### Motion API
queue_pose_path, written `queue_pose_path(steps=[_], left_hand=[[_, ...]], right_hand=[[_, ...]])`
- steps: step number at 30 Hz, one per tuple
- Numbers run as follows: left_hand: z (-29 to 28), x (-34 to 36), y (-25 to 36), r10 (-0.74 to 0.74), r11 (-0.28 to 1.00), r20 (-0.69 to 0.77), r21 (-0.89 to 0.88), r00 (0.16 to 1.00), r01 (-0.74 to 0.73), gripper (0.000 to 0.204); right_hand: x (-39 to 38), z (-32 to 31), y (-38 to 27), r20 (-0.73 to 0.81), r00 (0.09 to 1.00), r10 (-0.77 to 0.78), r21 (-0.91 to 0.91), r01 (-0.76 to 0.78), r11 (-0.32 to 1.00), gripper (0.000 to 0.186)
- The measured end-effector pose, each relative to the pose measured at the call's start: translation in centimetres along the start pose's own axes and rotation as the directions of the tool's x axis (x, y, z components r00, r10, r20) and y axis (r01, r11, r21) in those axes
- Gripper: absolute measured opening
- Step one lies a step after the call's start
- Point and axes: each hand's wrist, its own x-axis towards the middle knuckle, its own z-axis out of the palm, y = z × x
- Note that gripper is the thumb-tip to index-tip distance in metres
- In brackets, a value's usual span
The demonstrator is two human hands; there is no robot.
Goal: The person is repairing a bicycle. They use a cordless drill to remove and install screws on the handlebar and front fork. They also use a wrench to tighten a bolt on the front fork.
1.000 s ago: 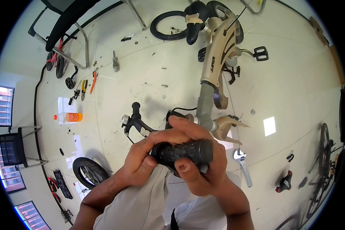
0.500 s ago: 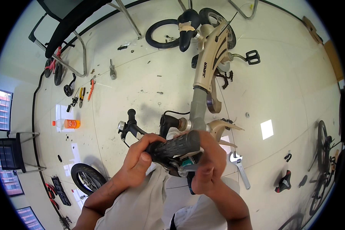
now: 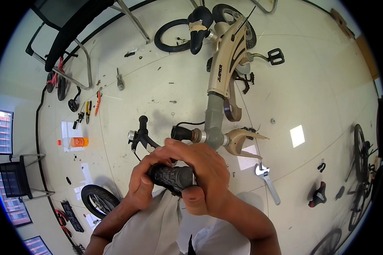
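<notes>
A black rubber handlebar grip (image 3: pixel 173 177) with a ribbed surface points towards me above my lap. My left hand (image 3: pixel 139 183) is closed around its left side, near the inner end. My right hand (image 3: pixel 209 171) is wrapped over its right side, with the thumb by the grip's outer end. The hands hide the brake lever and the bar beneath. The other end of the handlebar (image 3: pixel 143 124) sticks out beyond my left hand. Past my hands, a beige bicycle frame (image 3: pixel 222 63) lies on the floor, its front fork (image 3: pixel 238 142) bare of a wheel.
An adjustable wrench (image 3: pixel 268 183) lies at the right. A loose small wheel (image 3: pixel 98 201), an orange drink bottle (image 3: pixel 75 142), pliers (image 3: pixel 88 111) and a screwdriver (image 3: pixel 120 80) lie leftward. A black saddle (image 3: pixel 318 194) is on the right, and a chair (image 3: pixel 72 38) stands far left.
My right hand has moved left from beside the brake lever and now wraps the grip. The lever, visible before, is hidden. The view has shifted slightly.
</notes>
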Motion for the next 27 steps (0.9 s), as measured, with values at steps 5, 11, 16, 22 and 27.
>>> queue_pose_path(steps=[5,11,16,22,27], left_hand=[[1.6,0.0,-1.4,0.106,0.993,-0.156,-0.034,0.982,-0.113,0.072],[-0.4,-1.3,-3.7,0.089,0.989,-0.268,-0.091,0.959,-0.118,0.064],[-1.6,-4.1,-2.4,0.144,0.965,-0.305,0.255,0.942,-0.065,0.052],[-4.5,-11.2,2.8,-0.167,0.982,-0.550,-0.018,0.818,0.188,0.037],[-7.5,-19.0,9.4,-0.162,0.984,-0.769,-0.082,0.619,0.156,0.033]], right_hand=[[-4.3,-0.1,-0.8,-0.017,0.998,0.053,0.027,-0.053,0.998,0.053],[-5.3,0.9,-2.3,-0.055,0.989,-0.140,-0.063,0.137,0.989,0.043],[-13.9,-5.7,-1.5,-0.235,0.838,0.493,-0.124,-0.529,0.840,0.036],[-33.5,-9.3,6.8,-0.160,0.584,0.796,-0.849,-0.493,0.191,0.087],[-33.6,-4.4,7.3,-0.039,0.634,0.772,-0.825,-0.457,0.333,0.085]])
